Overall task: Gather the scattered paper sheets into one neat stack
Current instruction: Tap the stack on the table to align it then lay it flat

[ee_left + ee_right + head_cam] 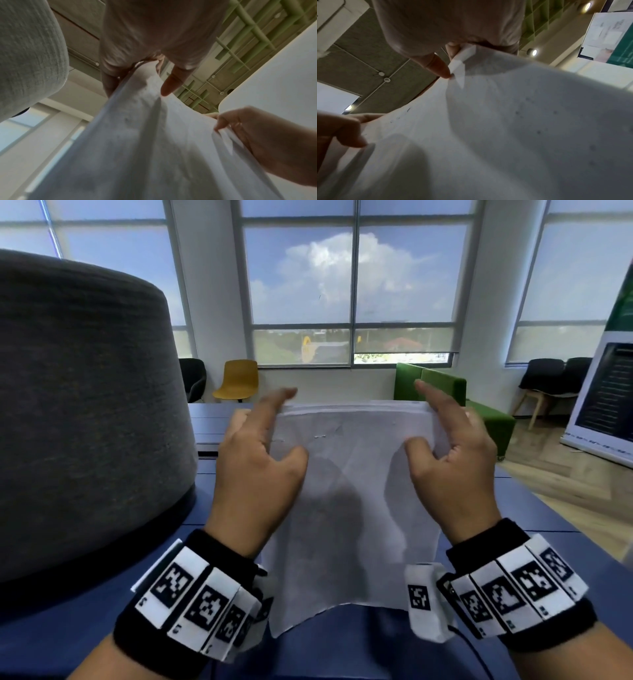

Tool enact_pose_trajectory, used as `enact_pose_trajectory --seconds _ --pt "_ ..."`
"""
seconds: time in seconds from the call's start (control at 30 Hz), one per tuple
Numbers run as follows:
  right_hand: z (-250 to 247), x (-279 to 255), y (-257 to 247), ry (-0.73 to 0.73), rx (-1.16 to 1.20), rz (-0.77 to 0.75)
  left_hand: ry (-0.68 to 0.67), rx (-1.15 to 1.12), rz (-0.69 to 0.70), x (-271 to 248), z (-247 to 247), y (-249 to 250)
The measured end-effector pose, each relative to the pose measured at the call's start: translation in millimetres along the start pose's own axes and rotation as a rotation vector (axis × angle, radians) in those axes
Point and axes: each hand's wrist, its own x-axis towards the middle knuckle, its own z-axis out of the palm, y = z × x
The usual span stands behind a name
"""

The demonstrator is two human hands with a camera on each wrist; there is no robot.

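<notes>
A stack of white paper sheets [352, 491] stands upright, its lower edge over the blue table [342, 652]. My left hand [274, 429] holds the stack's left edge near the top, thumb on the front, fingers behind and along the top edge. My right hand [428, 419] holds the right edge the same way. In the left wrist view the sheets [145, 148] run up between the left hand's thumb [171, 83] and fingers. The right wrist view shows the paper [505, 128] pinched at its edge by the right thumb [440, 67], with a small corner folded over.
A large grey fabric-covered round object [78, 405] fills the left side of the table, close to my left forearm. Beyond the table stand a yellow chair [238, 380], a green sofa [445, 385] and a banner [606, 392] at the right.
</notes>
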Motion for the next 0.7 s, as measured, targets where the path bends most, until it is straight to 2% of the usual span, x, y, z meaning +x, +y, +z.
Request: enact_pose_trajectory --seconds 0.1,0.23,0.5,0.63,0.7 --pt "-5 -2 2 -0.07 -0.024 0.012 -0.048 0.015 -0.06 -5 -2 -3" --pt "-10 2 5 -0.165 0.044 0.02 -0.08 -0.036 -0.062 -5 -1 -3" --pt "-14 23 -6 -0.125 0.102 -0.027 -0.035 -0.089 -0.012 16 -6 7" --pt "-9 2 0 -0.192 0.101 0.066 -0.102 -0.056 -0.082 -2 -1 -6" --pt "-9 -3 3 -0.182 0.113 0.068 -0.099 -0.089 -0.073 -8 3 -10"
